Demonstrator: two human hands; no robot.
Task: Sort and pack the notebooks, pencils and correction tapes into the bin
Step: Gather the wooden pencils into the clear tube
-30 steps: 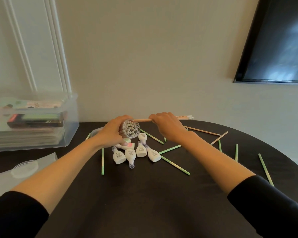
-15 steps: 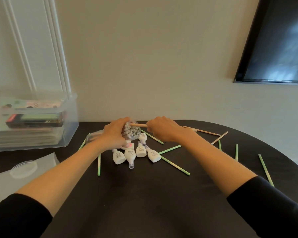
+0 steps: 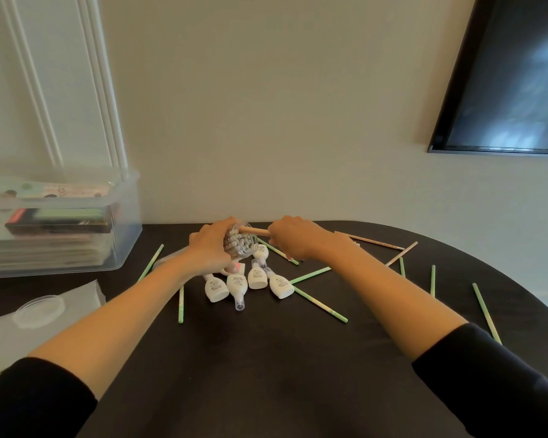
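Note:
My left hand (image 3: 211, 249) grips a clear round pencil tube (image 3: 241, 245), held on its side and full of pencils with their eraser ends showing. My right hand (image 3: 293, 237) pinches tan pencils (image 3: 255, 231) whose ends sit in the tube's mouth. Several white correction tapes (image 3: 257, 278) lie in a cluster on the black table (image 3: 266, 374) just below the tube. Green pencils (image 3: 320, 304) and tan pencils (image 3: 400, 253) lie scattered around. The clear bin (image 3: 125, 226) at the left holds stacked notebooks (image 3: 57, 220).
A clear round lid (image 3: 38, 308) rests on a frosted sheet (image 3: 0, 339) at the table's left edge. A wall rises right behind the table, and a dark screen (image 3: 506, 74) hangs at the upper right. More green pencils (image 3: 486, 312) lie near the right rim.
My right hand has slid left toward the tube, pushing the tan pencils deeper into it. The tube in my left hand has dropped slightly.

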